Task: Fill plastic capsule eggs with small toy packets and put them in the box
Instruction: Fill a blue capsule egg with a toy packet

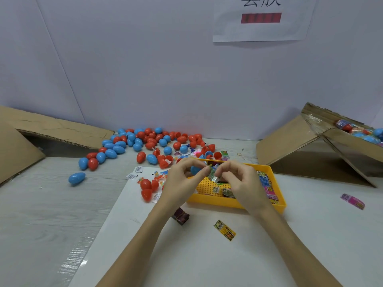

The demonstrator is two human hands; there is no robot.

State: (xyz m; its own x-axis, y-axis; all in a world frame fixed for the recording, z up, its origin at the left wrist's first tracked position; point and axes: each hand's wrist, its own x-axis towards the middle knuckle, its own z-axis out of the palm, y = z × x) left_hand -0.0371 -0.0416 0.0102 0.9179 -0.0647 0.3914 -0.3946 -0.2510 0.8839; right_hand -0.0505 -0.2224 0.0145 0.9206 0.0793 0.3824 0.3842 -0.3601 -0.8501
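**A:** Nearest the camera, what lies on the white sheet?

**B:** A yellow toy packet (224, 233) lies flat, its long axis running diagonally from near right to far left, with a small dark purple toy (180, 216) just beyond it. A pink packet (352, 201) sits well apart to the right.

**A:** And the hands?

**B:** They meet above the yellow tray (234, 201). The left hand (179, 179) curls around a blue capsule half (195, 170), open side apparently facing right. The right hand (241, 181) pinches a small green packet (213, 174) between thumb and fingertips, at the mouth of the shell.

**A:** How will that packet handle?

**B:** By its look, light, thin and crinkly: a slick film that bends easily and may spring back. Pinching its edges and folding it narrow should suit the opening. The shell looks rigid and smooth, so cupping its rounded end is the safer hold.

**A:** Beyond the tray?

**B:** Loose red halves (148, 188) lie left of it, then a scatter of red and blue eggs (145, 141) towards the wall, pointing every way. One blue egg (76, 178) lies alone, long axis roughly left to right. Far right, the tilted cardboard box (342, 146) holds finished eggs.
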